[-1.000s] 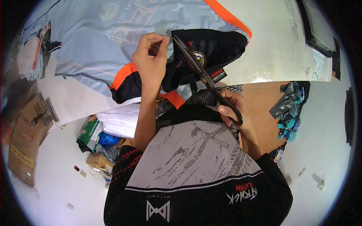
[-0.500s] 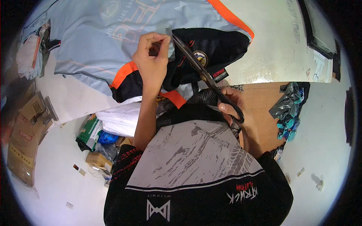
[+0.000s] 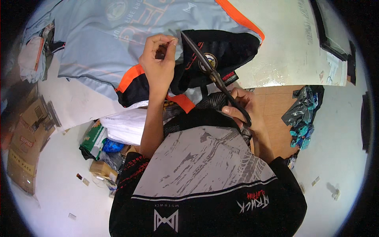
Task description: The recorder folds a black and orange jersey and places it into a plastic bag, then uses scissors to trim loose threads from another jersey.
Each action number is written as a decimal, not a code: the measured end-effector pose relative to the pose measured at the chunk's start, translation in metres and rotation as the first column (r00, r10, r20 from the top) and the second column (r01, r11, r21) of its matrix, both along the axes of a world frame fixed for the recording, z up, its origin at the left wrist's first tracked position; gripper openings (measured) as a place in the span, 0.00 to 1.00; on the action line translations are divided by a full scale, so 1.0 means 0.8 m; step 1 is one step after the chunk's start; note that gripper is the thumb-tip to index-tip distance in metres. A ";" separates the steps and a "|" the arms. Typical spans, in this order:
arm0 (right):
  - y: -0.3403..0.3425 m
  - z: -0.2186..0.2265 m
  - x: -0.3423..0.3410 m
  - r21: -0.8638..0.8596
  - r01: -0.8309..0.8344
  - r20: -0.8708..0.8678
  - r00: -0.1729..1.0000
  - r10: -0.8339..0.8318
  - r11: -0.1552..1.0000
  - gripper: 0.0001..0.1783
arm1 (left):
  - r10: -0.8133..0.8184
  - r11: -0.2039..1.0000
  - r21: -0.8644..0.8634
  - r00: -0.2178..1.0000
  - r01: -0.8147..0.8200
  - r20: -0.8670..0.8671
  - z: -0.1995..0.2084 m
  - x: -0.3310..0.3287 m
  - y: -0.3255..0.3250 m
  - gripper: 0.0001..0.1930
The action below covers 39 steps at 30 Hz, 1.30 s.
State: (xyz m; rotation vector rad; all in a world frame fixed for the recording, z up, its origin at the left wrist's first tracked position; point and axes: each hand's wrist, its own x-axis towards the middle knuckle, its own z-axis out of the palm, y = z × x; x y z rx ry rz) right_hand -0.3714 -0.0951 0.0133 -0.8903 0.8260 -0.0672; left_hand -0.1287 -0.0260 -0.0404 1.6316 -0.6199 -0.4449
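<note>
A light blue shirt (image 3: 94,47) with orange and black trim lies spread over the table in front of me. My left hand (image 3: 158,59) is above it, thumb and forefinger pinched together; whatever is between them is too small to make out. In my right hand (image 3: 241,106) are large dark scissors (image 3: 213,75), held by the handles. Their blades slant up and left across a black part of the garment (image 3: 233,49) bearing a round badge. The blade tips lie just right of my left fingertips, and the blades look nearly together.
The white table (image 3: 288,65) has a black-framed panel (image 3: 331,35) at its far right. Bundled cloth (image 3: 31,59) lies at the left. On the floor are a cardboard box (image 3: 27,146), a green-and-white bag (image 3: 93,140) and a dark plastic bag (image 3: 302,106).
The scissors and my right hand have shifted slightly, with the handles moving a little up and left. My left hand keeps its pinch in nearly the same place.
</note>
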 end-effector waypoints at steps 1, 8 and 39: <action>0.000 0.001 -0.002 -0.029 0.022 0.025 0.999 -0.022 0.999 0.16 | -0.002 1.000 -0.006 1.000 0.002 0.004 -0.002 0.000 -0.002 0.09; -0.055 0.023 -0.024 -0.746 0.088 -0.214 0.907 -0.362 0.661 0.14 | 0.065 0.994 -0.089 0.997 -0.061 0.043 -0.001 0.002 -0.007 0.07; -0.155 -0.012 0.027 -0.659 0.273 0.260 0.957 -0.129 0.700 0.17 | -0.038 0.976 0.215 0.999 0.041 -0.017 0.061 -0.055 0.109 0.18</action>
